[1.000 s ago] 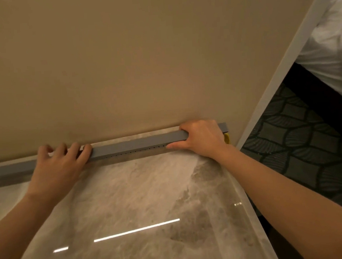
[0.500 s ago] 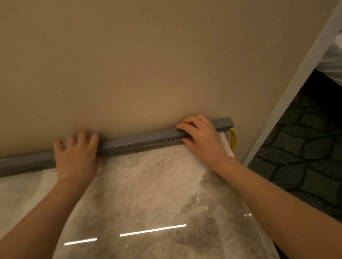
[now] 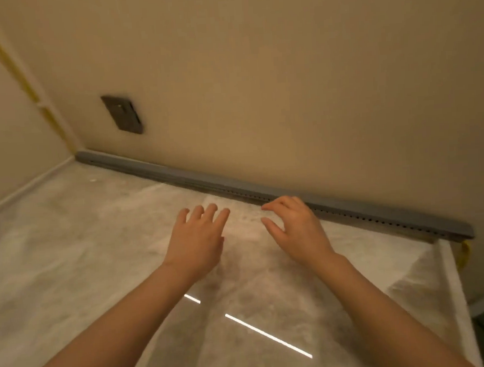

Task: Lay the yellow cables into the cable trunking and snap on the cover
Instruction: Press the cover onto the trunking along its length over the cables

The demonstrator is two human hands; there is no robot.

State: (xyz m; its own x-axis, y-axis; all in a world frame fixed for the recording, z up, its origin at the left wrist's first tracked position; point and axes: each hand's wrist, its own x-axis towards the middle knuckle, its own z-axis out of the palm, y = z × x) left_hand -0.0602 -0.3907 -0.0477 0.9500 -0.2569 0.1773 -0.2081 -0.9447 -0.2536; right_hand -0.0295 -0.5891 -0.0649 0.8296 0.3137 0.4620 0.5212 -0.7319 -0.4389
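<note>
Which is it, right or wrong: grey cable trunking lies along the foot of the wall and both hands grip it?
Wrong on the hands. The head view shows the left hand and right hand above the marble top, gripping nothing; the grey cable trunking does lie along the foot of the wall.

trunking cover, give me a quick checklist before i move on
1. Cover lies on the trunking along its visible length: ok.
2. Cover clicked in everywhere: cannot tell.
3. Yellow cable comes out at the right end only: ok.
4. None of it showing along the seam: ok.
5. Left hand and right hand open, holding nothing: ok.
</note>
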